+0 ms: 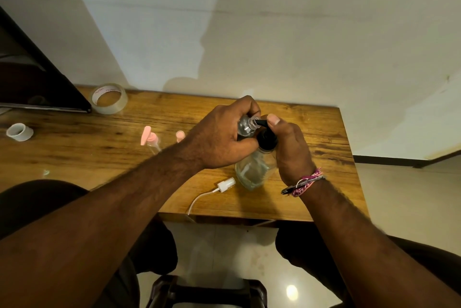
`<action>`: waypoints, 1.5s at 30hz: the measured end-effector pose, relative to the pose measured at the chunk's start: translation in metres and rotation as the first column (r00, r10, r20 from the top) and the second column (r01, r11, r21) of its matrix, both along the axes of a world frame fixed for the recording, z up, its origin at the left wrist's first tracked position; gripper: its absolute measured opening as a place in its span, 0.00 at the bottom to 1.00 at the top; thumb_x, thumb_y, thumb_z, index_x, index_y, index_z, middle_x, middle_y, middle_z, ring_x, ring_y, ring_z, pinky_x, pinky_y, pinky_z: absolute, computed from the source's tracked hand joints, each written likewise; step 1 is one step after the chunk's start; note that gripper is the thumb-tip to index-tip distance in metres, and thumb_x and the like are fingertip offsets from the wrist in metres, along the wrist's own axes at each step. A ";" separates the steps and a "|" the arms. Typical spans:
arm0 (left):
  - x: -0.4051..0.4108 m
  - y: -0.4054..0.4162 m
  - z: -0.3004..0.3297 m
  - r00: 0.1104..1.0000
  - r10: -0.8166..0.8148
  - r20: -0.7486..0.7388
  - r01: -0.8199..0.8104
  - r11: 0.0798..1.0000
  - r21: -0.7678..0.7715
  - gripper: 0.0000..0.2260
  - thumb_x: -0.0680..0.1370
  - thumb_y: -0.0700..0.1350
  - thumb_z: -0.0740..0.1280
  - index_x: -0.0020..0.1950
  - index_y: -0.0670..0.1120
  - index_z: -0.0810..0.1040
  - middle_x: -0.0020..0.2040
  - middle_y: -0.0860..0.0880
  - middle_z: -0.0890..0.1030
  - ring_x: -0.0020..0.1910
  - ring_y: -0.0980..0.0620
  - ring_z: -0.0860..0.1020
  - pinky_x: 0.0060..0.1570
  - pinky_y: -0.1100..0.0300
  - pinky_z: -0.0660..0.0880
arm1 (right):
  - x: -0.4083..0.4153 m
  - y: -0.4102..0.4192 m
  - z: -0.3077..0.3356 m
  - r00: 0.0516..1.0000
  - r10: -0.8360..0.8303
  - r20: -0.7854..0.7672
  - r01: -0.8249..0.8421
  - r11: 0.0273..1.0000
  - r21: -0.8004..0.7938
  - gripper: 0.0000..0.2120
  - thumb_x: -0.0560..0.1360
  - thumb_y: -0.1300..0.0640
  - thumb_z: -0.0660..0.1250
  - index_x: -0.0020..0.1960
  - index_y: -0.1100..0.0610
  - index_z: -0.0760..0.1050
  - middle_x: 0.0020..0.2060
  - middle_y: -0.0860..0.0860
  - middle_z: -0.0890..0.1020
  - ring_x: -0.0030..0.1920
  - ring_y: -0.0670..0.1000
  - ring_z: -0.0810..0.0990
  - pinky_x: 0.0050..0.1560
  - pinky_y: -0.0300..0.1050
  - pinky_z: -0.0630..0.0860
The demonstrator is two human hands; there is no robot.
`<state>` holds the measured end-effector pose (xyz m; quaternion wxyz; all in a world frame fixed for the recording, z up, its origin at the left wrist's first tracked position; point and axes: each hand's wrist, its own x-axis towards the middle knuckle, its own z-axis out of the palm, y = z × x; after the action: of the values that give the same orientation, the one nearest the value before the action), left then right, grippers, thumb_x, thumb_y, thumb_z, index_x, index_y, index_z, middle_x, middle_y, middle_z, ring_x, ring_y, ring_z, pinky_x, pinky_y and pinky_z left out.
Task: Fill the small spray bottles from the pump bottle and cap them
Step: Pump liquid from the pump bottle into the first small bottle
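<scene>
Left hand [219, 138] tilts spray bottle [245, 126] — mouth meeting pump nozzle [260, 123].

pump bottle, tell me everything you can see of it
The pump bottle is clear glass or plastic with a black pump head and spout. It stands on the wooden table near the front edge; it appears tilted, though the wide lens may cause that. Clear liquid seems to sit inside; the level is unclear. The right hand presses the pump head with the thumb, fingers around the neck. The left hand holds a small bottle with its mouth at the spout.
</scene>
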<state>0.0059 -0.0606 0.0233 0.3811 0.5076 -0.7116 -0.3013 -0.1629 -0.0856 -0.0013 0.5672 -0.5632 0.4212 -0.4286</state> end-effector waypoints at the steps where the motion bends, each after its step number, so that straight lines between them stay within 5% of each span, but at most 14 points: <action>1: 0.000 0.000 0.000 1.000 -0.001 0.003 0.001 1.000 -0.002 0.16 0.71 0.36 0.75 0.51 0.51 0.73 0.37 0.57 0.78 0.33 0.58 0.76 0.32 0.67 0.69 | 0.000 0.000 0.000 1.000 -0.006 -0.004 0.006 1.000 -0.004 0.32 0.75 0.38 0.62 0.50 0.70 0.82 0.47 0.70 0.83 0.52 0.72 0.81 0.54 0.66 0.78; 4: 0.000 0.000 -0.002 1.000 -0.001 0.013 0.001 1.000 -0.008 0.16 0.72 0.36 0.75 0.51 0.51 0.73 0.38 0.57 0.79 0.33 0.57 0.77 0.32 0.66 0.70 | 0.001 0.001 0.001 1.000 -0.012 -0.011 0.012 1.000 -0.012 0.29 0.74 0.39 0.62 0.46 0.65 0.84 0.44 0.66 0.84 0.46 0.59 0.83 0.49 0.54 0.77; 9: 0.002 0.000 -0.002 1.000 -0.006 -0.002 0.006 1.000 -0.002 0.15 0.72 0.36 0.75 0.51 0.49 0.74 0.37 0.58 0.78 0.32 0.57 0.77 0.32 0.65 0.70 | 0.001 0.002 0.002 1.000 0.011 -0.027 -0.012 0.999 -0.033 0.29 0.75 0.38 0.61 0.48 0.65 0.84 0.44 0.64 0.85 0.47 0.59 0.84 0.48 0.50 0.78; 17: 0.001 0.002 -0.006 0.999 0.032 -0.011 -0.033 0.997 -0.068 0.16 0.72 0.37 0.75 0.51 0.50 0.72 0.39 0.55 0.79 0.34 0.54 0.77 0.32 0.59 0.71 | -0.001 0.002 0.007 0.998 0.021 -0.060 -0.021 1.000 -0.007 0.35 0.74 0.33 0.61 0.53 0.65 0.85 0.49 0.68 0.85 0.55 0.70 0.82 0.58 0.67 0.77; 21: 0.000 0.002 -0.010 0.997 0.066 -0.028 -0.069 0.990 -0.120 0.13 0.71 0.38 0.73 0.49 0.46 0.72 0.40 0.51 0.77 0.37 0.49 0.76 0.33 0.52 0.72 | -0.001 0.001 0.009 0.997 0.024 -0.071 -0.025 1.000 -0.017 0.35 0.73 0.33 0.60 0.50 0.65 0.84 0.48 0.69 0.84 0.51 0.68 0.82 0.51 0.58 0.77; 25: -0.002 0.002 -0.011 0.996 0.086 0.006 -0.083 0.974 -0.211 0.12 0.69 0.37 0.73 0.47 0.44 0.73 0.43 0.50 0.74 0.42 0.51 0.73 0.39 0.60 0.69 | -0.001 0.002 0.009 0.996 0.038 -0.082 -0.041 0.998 -0.040 0.37 0.74 0.33 0.60 0.52 0.69 0.83 0.48 0.69 0.84 0.53 0.71 0.81 0.54 0.63 0.77; 30: -0.004 0.003 -0.012 0.995 0.102 -0.007 -0.101 0.971 -0.216 0.12 0.69 0.40 0.71 0.48 0.48 0.71 0.44 0.51 0.75 0.42 0.51 0.74 0.38 0.56 0.70 | -0.001 0.003 0.010 0.997 0.026 -0.073 -0.029 0.999 -0.034 0.35 0.73 0.33 0.60 0.50 0.66 0.84 0.47 0.67 0.85 0.49 0.63 0.84 0.48 0.51 0.77; 34: -0.006 0.004 -0.016 0.989 0.147 -0.020 -0.148 0.963 -0.225 0.12 0.68 0.45 0.68 0.49 0.49 0.71 0.43 0.52 0.75 0.41 0.49 0.74 0.36 0.51 0.72 | 0.000 0.002 0.008 0.998 0.006 -0.067 -0.008 1.000 -0.021 0.33 0.72 0.33 0.61 0.49 0.64 0.85 0.46 0.67 0.85 0.50 0.66 0.84 0.49 0.53 0.78; 37: -0.007 0.004 -0.018 0.988 0.148 -0.036 -0.152 0.962 -0.227 0.12 0.68 0.46 0.68 0.50 0.50 0.71 0.44 0.52 0.75 0.41 0.49 0.75 0.36 0.50 0.73 | 0.000 0.000 0.005 0.998 0.018 -0.066 -0.021 0.999 -0.038 0.37 0.73 0.35 0.61 0.49 0.71 0.82 0.45 0.71 0.83 0.48 0.70 0.81 0.47 0.55 0.77; 45: -0.006 0.005 -0.022 0.988 0.156 -0.022 -0.157 0.966 -0.207 0.12 0.69 0.43 0.70 0.49 0.48 0.71 0.44 0.52 0.75 0.41 0.49 0.75 0.36 0.47 0.73 | 0.002 -0.001 0.000 1.000 -0.003 -0.017 0.002 0.999 -0.055 0.36 0.75 0.40 0.61 0.48 0.79 0.75 0.43 0.76 0.76 0.41 0.65 0.77 0.42 0.55 0.72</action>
<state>0.0001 -0.0556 0.0017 0.4568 0.5185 -0.6958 -0.1955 -0.1613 -0.0869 -0.0015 0.5475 -0.5816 0.4148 -0.4357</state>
